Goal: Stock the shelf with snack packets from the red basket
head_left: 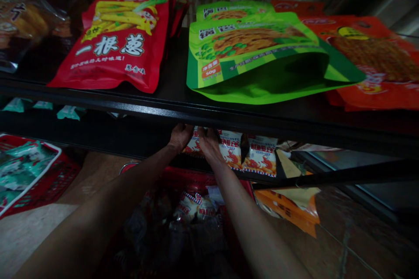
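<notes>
Both my arms reach under the front edge of the upper shelf. My left hand (181, 136) is curled at the left side of a small white and red snack packet (194, 145) on the lower shelf. Against the same packet's right side, my right hand (208, 138) is closed. The shelf edge and shadow partly hide the fingertips of both hands. More packets of the same kind (259, 153) stand in a row to the right. Below my forearms is a red basket (183, 175) with several similar packets (191, 206) in it, dim and partly hidden.
On the upper shelf (140, 107) lie a red snack bag (114, 48), green bags (252, 52) and orange bags (369, 52). Another red basket (67, 178) at left holds teal packets (28, 163). An orange bag (290, 209) is low on the right, near the tiled floor (360, 244).
</notes>
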Available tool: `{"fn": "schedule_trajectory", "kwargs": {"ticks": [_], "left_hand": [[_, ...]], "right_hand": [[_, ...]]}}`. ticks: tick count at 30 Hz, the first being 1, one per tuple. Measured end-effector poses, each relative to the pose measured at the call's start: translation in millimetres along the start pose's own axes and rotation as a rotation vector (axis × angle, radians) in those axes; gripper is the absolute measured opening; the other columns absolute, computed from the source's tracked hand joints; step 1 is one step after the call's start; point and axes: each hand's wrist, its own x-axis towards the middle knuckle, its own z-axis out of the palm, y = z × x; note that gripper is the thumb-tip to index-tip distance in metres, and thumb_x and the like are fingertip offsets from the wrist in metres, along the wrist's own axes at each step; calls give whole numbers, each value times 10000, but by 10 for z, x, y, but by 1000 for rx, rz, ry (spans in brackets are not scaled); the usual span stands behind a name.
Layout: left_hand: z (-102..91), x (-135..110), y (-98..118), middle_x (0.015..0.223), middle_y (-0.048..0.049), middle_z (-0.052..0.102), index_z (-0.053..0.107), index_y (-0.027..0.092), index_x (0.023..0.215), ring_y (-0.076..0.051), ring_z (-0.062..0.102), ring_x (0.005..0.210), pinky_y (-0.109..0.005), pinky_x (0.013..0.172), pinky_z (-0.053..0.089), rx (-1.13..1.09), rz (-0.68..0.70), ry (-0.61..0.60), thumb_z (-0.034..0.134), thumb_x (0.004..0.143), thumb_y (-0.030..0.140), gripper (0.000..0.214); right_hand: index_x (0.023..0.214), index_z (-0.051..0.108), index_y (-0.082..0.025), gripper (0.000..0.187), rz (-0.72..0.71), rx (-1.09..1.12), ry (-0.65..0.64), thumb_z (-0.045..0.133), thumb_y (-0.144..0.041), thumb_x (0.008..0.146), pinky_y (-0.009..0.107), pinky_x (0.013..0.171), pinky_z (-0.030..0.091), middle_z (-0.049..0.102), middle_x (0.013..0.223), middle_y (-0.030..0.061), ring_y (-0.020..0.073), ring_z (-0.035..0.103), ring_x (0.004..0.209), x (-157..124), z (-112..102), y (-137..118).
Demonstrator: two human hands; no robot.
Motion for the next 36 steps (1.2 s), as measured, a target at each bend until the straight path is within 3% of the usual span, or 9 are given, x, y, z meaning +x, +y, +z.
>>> {"fn": "schedule_trajectory", "kwargs": {"ticks": [12,23,30,36], "left_hand": [[50,3,-13,911,-100,660,635,155,951,-212,598,894,-320,834,432,5,-14,86,477,838,431,338],[56,5,-41,872,-100,656,617,134,874,-194,582,789,-307,765,427,-8,36,102,485,826,446,342],[38,-33,-1,877,-97,659,632,150,945,-205,589,868,-289,789,422,14,79,97,428,854,395,333],[7,-45,34,919,-117,658,642,146,983,-218,589,919,-279,815,408,56,81,53,398,859,374,355]], "right_hand": [[1009,567,-217,311,7,-3,71,392,-427,860,383,867,424,617,948,95,256,565,951,32,93,136],[1119,522,-176,401,-2,-10,61,387,-443,852,402,922,401,591,1054,113,268,543,1018,50,132,160],[961,599,-214,287,-46,16,59,366,-351,862,413,922,407,612,924,80,260,549,1000,4,107,84],[989,594,-191,320,37,0,52,374,-378,852,429,984,366,595,1068,122,282,503,1121,23,142,130]]}}
